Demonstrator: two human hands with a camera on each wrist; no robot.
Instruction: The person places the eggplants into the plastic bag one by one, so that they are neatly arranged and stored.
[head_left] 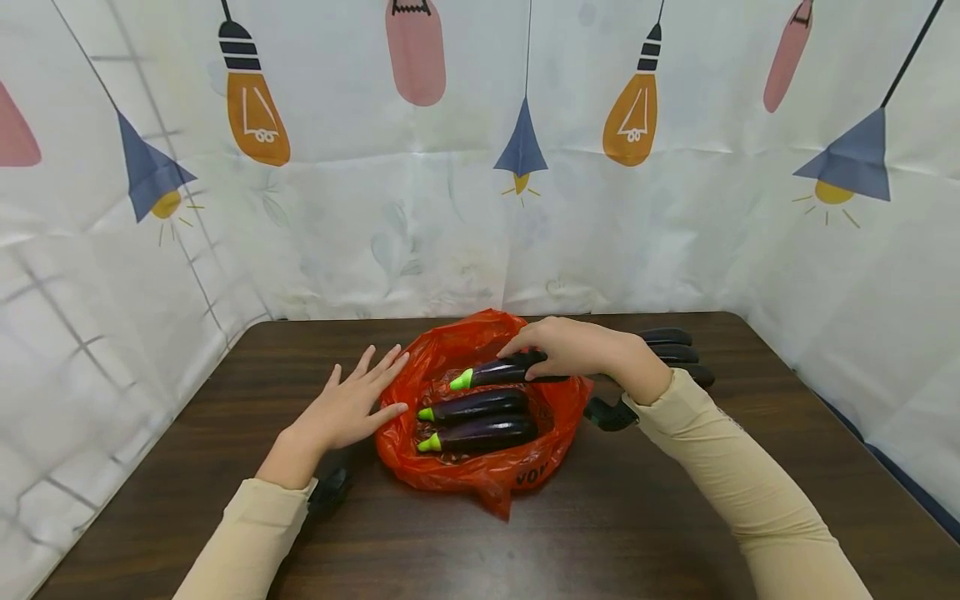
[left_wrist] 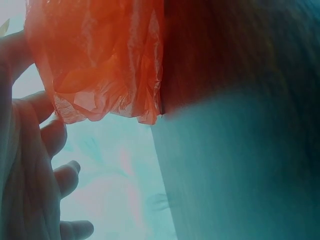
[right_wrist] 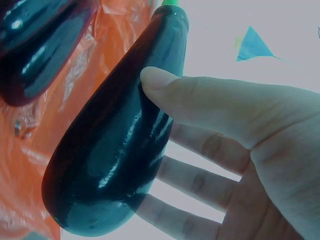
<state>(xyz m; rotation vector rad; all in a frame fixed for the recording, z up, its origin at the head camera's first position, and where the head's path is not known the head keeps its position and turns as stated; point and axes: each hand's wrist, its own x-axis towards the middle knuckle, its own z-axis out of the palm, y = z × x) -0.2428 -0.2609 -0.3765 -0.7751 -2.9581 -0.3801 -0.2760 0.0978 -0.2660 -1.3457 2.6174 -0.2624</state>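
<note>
My right hand (head_left: 573, 346) grips a dark purple eggplant (head_left: 487, 372) with a bright green stem end, over the far right part of a red plastic bag (head_left: 442, 477). In the right wrist view, the thumb lies across this eggplant (right_wrist: 115, 135) and the fingers pass behind it. Two more eggplants, a farther one (head_left: 480, 406) and a nearer one (head_left: 487, 433), lie side by side inside the open bag, stems to the left. With fingers spread, my left hand (head_left: 337, 410) rests against the bag's left rim; the left wrist view shows its fingers beside the red plastic (left_wrist: 95, 55).
Behind the right wrist lie several long dark rounded things (head_left: 678, 354), partly hidden by the arm. All stands on a dark brown wooden table (head_left: 615, 517). A white curtain (head_left: 465, 217) printed with lamps hangs along the back and sides.
</note>
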